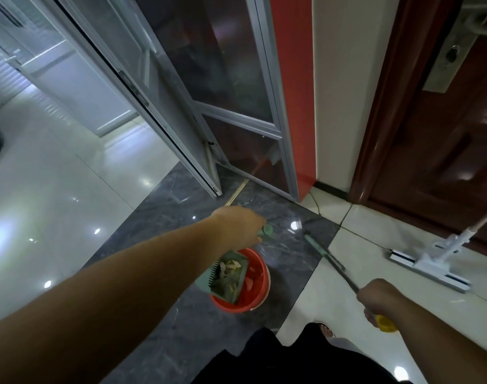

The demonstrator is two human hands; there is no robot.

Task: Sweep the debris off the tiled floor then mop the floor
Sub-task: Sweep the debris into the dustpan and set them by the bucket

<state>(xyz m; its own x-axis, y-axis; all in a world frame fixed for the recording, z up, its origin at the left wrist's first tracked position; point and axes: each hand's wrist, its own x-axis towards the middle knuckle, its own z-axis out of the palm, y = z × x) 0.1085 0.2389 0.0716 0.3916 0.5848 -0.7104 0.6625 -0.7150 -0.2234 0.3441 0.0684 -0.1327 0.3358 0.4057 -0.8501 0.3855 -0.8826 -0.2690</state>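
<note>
Above red bucket (254, 289), green dustpan (230, 278) tilted, heaped with pale scraps, gripped by left hand (241, 227); broom handle (345, 275) clenched in right hand (378, 299).

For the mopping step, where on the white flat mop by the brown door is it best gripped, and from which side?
Probably on the white flat mop's slanted pole, from the open tile side. The head lies flat on the pale tiled floor and the pole rises up and right towards the brown door, leaving the frame. The right hand would first need to drop the broom.
</note>
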